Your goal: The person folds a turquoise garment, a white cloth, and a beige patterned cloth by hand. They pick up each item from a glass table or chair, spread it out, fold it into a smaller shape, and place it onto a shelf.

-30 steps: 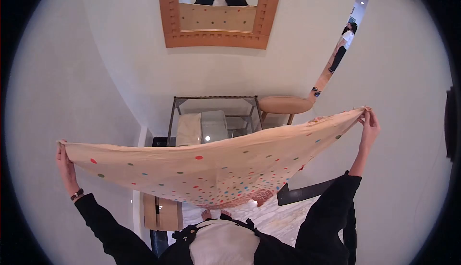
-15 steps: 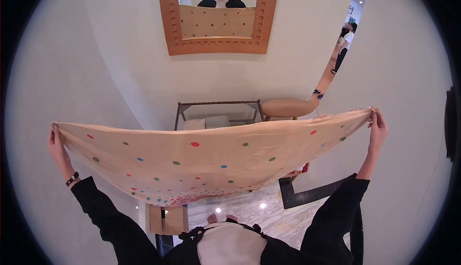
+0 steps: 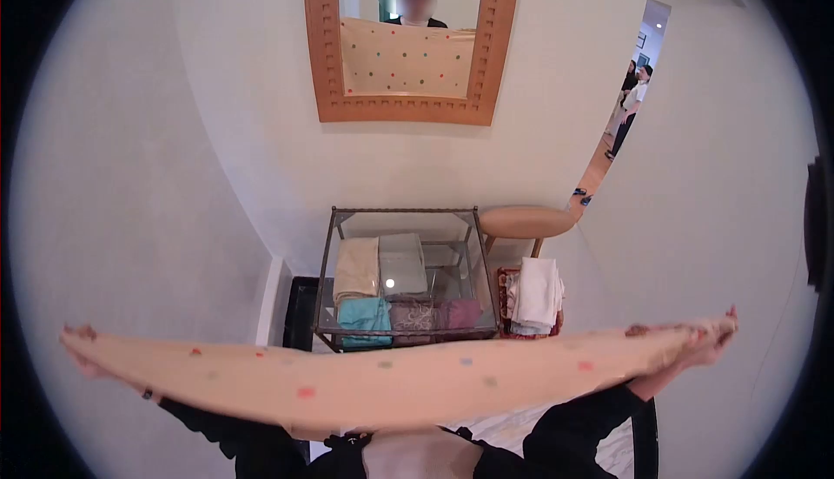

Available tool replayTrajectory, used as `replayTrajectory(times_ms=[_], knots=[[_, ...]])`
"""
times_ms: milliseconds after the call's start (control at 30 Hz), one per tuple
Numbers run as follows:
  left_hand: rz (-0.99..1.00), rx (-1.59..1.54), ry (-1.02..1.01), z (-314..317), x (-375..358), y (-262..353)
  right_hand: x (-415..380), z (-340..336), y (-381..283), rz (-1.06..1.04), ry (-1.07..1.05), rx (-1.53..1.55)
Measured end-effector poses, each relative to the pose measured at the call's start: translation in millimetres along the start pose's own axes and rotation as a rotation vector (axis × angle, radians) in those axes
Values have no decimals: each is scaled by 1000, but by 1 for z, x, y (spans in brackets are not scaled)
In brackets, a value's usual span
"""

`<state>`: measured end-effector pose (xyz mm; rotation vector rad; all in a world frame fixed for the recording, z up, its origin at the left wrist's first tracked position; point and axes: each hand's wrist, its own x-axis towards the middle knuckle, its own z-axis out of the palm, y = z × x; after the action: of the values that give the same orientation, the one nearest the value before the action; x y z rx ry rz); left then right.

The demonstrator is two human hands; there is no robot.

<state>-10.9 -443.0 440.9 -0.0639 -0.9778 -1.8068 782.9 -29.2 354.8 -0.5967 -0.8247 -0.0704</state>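
Peach dotted cloth (image 3: 391, 379) stretches flat across my view at six o'clock, motion-blurred. Above it, at twelve, I see a glass table (image 3: 401, 275). My left hand (image 3: 82, 349) and right hand (image 3: 708, 340) pinch its corners.

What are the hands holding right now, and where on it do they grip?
A peach polka-dot cloth, stretched wide between both hands: the left hand grips its left end, the right hand its right end. The motion blur hides the exact finger grip.

You see a bright, evenly lit room through a fisheye lens that bends the walls and blackens the corners, while the near cloth (image 3: 391, 381) smears with motion blur.
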Motion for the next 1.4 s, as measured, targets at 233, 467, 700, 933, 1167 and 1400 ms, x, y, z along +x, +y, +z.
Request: replayTrajectory(times_ms=[233,467,700,933,1167,1400], knots=[[-194,-282,64,4,-16,35,-42,114,-77,-5,38,-64],[-995,-396,-257,96,-168,126,-198,281,-221,327,-438,226],[-828,-601,-1098,60,-305,169,-297,293,-297,413,-820,710],[-1007,-683,-1108,60,-306,160,-298,285,-284,822,-640,739],[-969,-662,-1149,56,-324,166,-322,303,-269,557,-776,684],[-773,-522,-1499,66,-304,156,-332,287,-239,579,-1192,573]])
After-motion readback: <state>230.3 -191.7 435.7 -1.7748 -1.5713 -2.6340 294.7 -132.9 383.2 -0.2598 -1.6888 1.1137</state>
